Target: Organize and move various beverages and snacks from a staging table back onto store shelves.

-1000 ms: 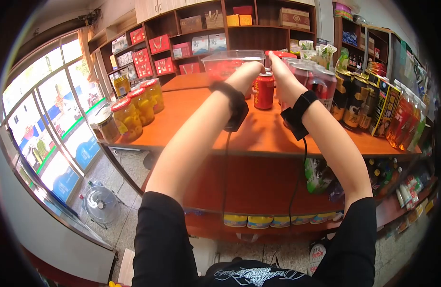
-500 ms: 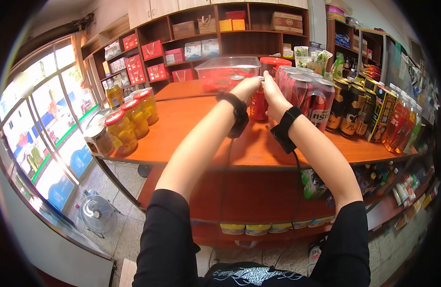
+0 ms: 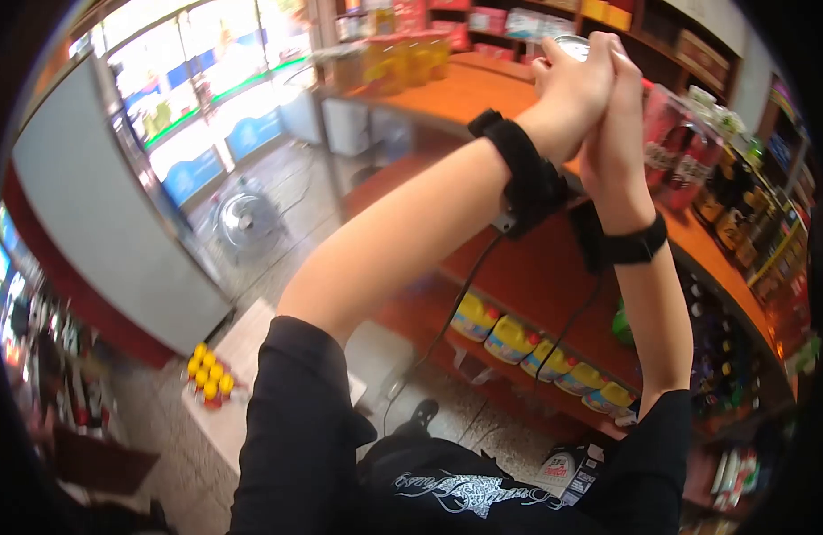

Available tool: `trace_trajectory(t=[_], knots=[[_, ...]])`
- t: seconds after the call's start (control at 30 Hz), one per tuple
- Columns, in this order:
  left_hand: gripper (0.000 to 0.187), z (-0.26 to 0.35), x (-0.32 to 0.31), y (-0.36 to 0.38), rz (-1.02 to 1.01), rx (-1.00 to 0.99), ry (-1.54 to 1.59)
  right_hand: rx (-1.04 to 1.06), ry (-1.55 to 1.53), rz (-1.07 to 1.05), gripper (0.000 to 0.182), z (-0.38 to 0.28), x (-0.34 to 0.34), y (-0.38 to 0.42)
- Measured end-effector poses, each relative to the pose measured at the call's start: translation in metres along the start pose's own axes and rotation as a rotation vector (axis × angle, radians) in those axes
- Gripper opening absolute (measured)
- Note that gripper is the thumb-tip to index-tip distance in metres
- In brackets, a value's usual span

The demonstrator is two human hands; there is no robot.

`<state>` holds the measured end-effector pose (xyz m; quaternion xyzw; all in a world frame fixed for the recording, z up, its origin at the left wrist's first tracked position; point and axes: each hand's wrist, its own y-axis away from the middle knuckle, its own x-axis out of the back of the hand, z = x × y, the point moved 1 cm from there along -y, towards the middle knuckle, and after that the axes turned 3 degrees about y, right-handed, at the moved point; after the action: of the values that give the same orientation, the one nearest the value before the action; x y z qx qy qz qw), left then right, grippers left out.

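Near the top of the view, the silver top of a can shows above my fingers; the rest of it is hidden by my hands. My left hand is wrapped round the can, thumb and fingers bent. Pressed close against its right side is my right hand, its fingers also up at the can. Both wrists wear black straps. Just right of my right hand, shrink-wrapped red-and-dark cans stand on the orange tabletop.
Yellow jars stand at the table's far left. Yellow-labelled bottles line the lower shelf. Dark cans stand at right. Yellow-capped bottles sit on a pale board at lower left. A clear round container is on the floor.
The view has swung left and down, tilting the scene. My hands have lifted the can up from the tabletop and closed more tightly together around it.
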<state>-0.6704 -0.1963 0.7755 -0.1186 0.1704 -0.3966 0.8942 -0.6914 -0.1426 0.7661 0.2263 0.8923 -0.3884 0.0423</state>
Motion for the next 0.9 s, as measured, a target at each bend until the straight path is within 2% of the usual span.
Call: trace_trajectory(t=[0.07, 0.13, 0.17, 0.2, 0.23, 0.27, 0.3, 0.33, 0.37, 0.47, 0.5, 0.53, 0.6, 0.63, 0.67, 0.73, 0.8, 0.83, 0.9], knots=[[0.088, -0.01, 0.015, 0.049, 0.249, -0.189, -0.012, -0.097, -0.109, 0.025, 0.031, -0.016, -0.039, 0.056], [0.086, -0.017, 0.031, 0.087, 0.415, -0.352, -0.23, 0.2, -0.236, -0.399, 0.032, -0.002, -0.041, 0.081], [0.082, -0.021, 0.045, 0.122, 0.422, -0.377, -0.226, 0.14, -0.219, -0.363, 0.033, 0.0, -0.054, 0.11], [0.052, -0.027, 0.043, 0.148, 0.732, -0.472, -0.366, 0.062, -0.34, -0.416, 0.038, 0.009, -0.057, 0.128], [0.063, -0.03, 0.051, 0.172, 0.719, -0.466, -0.397, 0.027, -0.373, -0.445, 0.038, 0.014, -0.066, 0.146], [0.077, -0.029, 0.066, 0.205, 0.714, -0.463, -0.426, -0.098, -0.352, -0.37, 0.041, 0.018, -0.084, 0.172], [0.078, -0.026, 0.074, 0.232, 0.706, -0.419, -0.484, -0.215, -0.323, -0.292, 0.044, 0.019, -0.096, 0.194], [0.077, -0.034, 0.081, 0.257, 0.781, -0.428, -0.59, -0.333, -0.288, -0.216, 0.048, 0.018, -0.105, 0.214], [0.075, -0.042, 0.089, 0.282, 0.822, -0.393, -0.626, -0.16, -0.214, -0.398, 0.071, 0.011, -0.113, 0.232], [0.071, -0.061, 0.114, 0.348, 0.955, -0.24, -0.724, -0.319, -0.242, -0.485, 0.072, 0.027, -0.138, 0.285], [0.071, -0.063, 0.118, 0.365, 1.007, -0.205, -0.581, -0.395, -0.228, -0.518, 0.073, 0.037, -0.143, 0.306], [0.072, -0.073, 0.125, 0.384, 1.071, -0.149, -0.728, -0.468, -0.215, -0.549, 0.073, 0.049, -0.147, 0.326], [0.069, -0.088, 0.137, 0.422, 1.219, -0.099, -0.73, -0.661, -0.987, -0.46, 0.077, 0.084, -0.154, 0.374], [0.066, -0.093, 0.143, 0.441, 1.282, -0.06, -0.657, -0.681, -1.001, -0.477, 0.077, 0.086, -0.161, 0.387], [0.064, -0.1, 0.149, 0.46, 1.344, -0.024, -0.583, -0.676, -0.724, -0.627, 0.075, 0.087, -0.169, 0.401], [0.062, -0.122, 0.162, 0.5, 1.453, 0.047, -0.634, -0.614, -0.156, -0.891, 0.072, 0.084, -0.189, 0.427], [0.06, -0.13, 0.178, 0.539, 1.581, 0.05, -0.377, -0.639, -0.102, -1.019, 0.064, 0.086, -0.212, 0.455], [0.058, -0.131, 0.185, 0.554, 1.663, 0.143, -0.434, -0.689, -0.165, -1.046, 0.061, 0.09, -0.221, 0.466], [0.057, -0.13, 0.205, 0.578, 1.737, 0.136, -0.4, -0.749, -0.231, -1.086, 0.059, 0.094, -0.241, 0.485]])
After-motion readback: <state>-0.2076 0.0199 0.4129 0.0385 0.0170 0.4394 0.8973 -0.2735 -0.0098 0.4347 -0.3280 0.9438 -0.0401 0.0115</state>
